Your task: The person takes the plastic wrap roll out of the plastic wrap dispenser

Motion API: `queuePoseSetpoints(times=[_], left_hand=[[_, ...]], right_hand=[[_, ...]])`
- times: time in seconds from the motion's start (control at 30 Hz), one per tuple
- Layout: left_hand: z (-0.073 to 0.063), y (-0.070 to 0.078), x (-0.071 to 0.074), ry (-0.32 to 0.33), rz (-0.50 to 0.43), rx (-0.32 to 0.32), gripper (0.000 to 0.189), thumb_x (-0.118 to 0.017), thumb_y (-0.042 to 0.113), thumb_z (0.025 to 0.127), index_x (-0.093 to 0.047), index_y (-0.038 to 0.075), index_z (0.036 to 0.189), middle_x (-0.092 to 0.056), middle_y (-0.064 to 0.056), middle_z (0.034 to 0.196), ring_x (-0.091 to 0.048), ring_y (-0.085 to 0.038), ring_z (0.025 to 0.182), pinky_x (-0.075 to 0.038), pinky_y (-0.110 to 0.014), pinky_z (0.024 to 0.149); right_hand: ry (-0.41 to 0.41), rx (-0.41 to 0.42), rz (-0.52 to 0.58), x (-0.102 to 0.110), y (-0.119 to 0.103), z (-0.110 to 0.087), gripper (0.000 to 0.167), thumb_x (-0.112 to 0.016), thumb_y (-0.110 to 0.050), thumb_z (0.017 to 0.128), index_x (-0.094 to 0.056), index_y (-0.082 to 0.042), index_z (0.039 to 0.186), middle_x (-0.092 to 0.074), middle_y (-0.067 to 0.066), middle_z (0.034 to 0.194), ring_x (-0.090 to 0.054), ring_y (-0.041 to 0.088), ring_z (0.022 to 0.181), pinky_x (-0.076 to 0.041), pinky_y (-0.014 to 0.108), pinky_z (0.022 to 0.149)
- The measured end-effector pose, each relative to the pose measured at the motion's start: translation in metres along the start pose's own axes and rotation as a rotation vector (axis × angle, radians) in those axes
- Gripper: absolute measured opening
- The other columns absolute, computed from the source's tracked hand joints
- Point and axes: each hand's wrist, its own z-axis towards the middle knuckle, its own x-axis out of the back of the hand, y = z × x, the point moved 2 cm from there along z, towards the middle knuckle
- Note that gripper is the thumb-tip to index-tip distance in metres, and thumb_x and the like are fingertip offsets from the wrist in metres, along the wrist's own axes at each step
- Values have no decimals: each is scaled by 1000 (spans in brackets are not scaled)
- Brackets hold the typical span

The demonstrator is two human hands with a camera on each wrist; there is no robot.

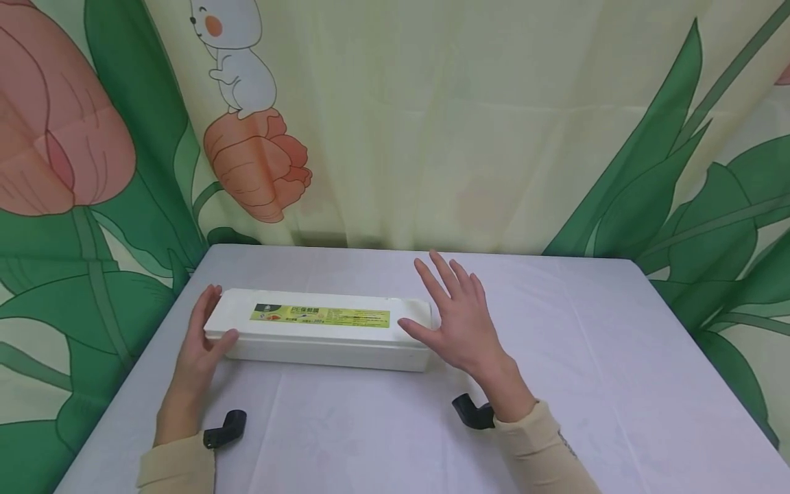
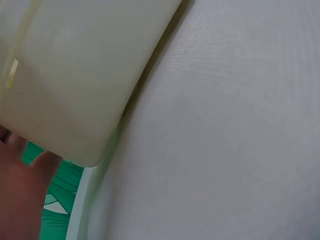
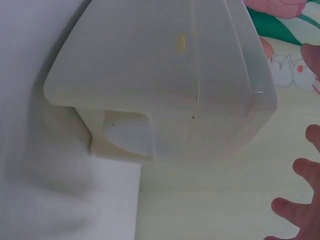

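Note:
A long white cling film box (image 1: 333, 350) with a yellow-green label (image 1: 321, 315) on its lid lies crosswise on the white-covered table. My left hand (image 1: 199, 350) holds its left end, thumb at the front edge and fingers round the end. In the left wrist view, those fingers (image 2: 47, 162) show at the end of the box, partly hidden behind it. At the right end, my right hand (image 1: 459, 322) is raised with fingers spread; its thumb overlaps the lid in the head view. An opening (image 3: 127, 131) shows in the box's right end in the right wrist view.
The white tablecloth (image 1: 345, 425) runs back to a printed curtain (image 1: 444, 137) behind the far edge. Black wrist-worn pieces (image 1: 227, 429) stick out from both sleeves over the table.

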Motion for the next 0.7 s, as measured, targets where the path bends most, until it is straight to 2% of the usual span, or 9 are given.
queuePoseSetpoints(times=[0.17, 0.3, 0.47, 0.6, 0.7], left_hand=[[0, -4, 0, -30, -8, 15, 93, -66, 4, 93, -8, 22, 164, -15, -8, 168, -19, -11, 151, -21, -17, 114], [2, -7, 1, -41, -5, 60, 103, -73, 2, 88, -7, 26, 164, -14, -6, 168, -18, -15, 151, -18, -25, 118], [1, -11, 2, -80, -14, 108, 110, -76, 0, 85, -4, 23, 164, -13, -10, 168, -20, -22, 150, -17, -33, 119], [0, -15, 3, -109, 17, 117, 112, -79, 2, 84, -5, 24, 164, -19, -13, 166, -26, -18, 146, -22, -30, 116], [-2, -18, 3, -124, 58, 116, 113, -82, 6, 82, -7, 28, 164, -23, -13, 164, -30, -12, 142, -26, -25, 111]], right_hand=[[-29, 8, -2, -5, -6, 3, 87, -71, -55, 86, -35, -22, 159, -25, 2, 165, -29, 41, 144, -20, 66, 113], [-61, 13, -13, -11, -10, 5, 87, -69, -57, 87, -35, -23, 159, -26, 2, 165, -29, 40, 145, -20, 64, 114], [-117, 26, -47, -19, -14, 8, 88, -66, -60, 87, -32, -23, 160, -28, 2, 164, -29, 38, 145, -22, 61, 115], [-152, 43, -57, -24, -17, 9, 91, -66, -63, 86, -31, -24, 160, -29, 2, 164, -30, 38, 144, -23, 61, 114], [-168, 62, -67, -27, -20, 10, 93, -67, -65, 85, -31, -24, 160, -28, 2, 164, -32, 37, 144, -25, 61, 113]])
